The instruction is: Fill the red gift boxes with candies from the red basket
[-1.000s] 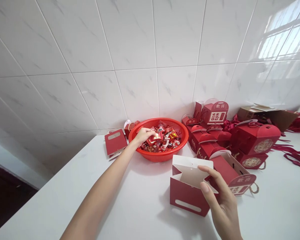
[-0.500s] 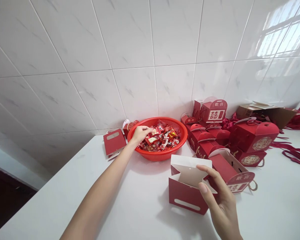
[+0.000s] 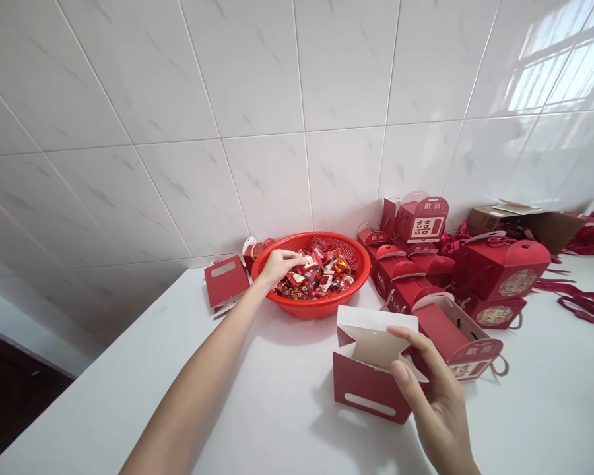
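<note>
My left hand reaches over the rim of a red plastic basket filled with wrapped candies. Its fingers are closed in a pinch on a red-wrapped candy at the top of the heap. My right hand grips the right side of a dark red paper box, thumb in front and fingers behind. The box stands on the white table with its top open, its pale inside showing and a slot in its front panel. Part of its right side is hidden by my fingers.
Several red gift boxes with rounded flaps crowd the right of the basket. A flat red box lies to its left. Farther right are a cardboard carton and dark red ribbons. A tiled wall borders the table.
My left fingers have shifted slightly right among the candies, and a red-wrapped one now sits tilted up at the fingertips. My right hand and the box have stayed put.
</note>
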A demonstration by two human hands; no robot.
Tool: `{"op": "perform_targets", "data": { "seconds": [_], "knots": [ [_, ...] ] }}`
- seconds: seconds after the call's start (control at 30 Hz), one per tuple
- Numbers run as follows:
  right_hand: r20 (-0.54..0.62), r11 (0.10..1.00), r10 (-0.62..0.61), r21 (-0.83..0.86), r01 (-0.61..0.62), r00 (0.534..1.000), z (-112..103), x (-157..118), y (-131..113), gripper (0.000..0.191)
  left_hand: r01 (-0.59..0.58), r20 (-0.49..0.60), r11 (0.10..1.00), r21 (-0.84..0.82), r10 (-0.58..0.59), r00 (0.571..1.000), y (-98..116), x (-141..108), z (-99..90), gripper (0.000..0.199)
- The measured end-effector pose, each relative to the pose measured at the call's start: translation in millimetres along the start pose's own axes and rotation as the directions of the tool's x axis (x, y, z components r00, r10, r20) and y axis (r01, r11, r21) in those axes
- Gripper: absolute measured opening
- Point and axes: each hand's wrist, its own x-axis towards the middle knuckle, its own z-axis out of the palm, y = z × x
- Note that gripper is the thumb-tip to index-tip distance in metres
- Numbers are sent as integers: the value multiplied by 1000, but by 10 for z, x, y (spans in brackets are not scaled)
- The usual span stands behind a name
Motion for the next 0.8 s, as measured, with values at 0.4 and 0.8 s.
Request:
{"op": "perform_targets", "data": {
  "seconds": [0.4, 0.8],
  "knots": [
    [-11, 1000, -16, 10, 16, 1000, 12, 8, 16, 30, 26, -9, 990, -140, -27, 1000, 118, -102, 36, 38],
    [46, 995, -94, -13, 95, 994, -34, 25, 177, 32, -141, 263, 902, -407, 263, 928, 904, -919, 262, 22]
  ]
}}
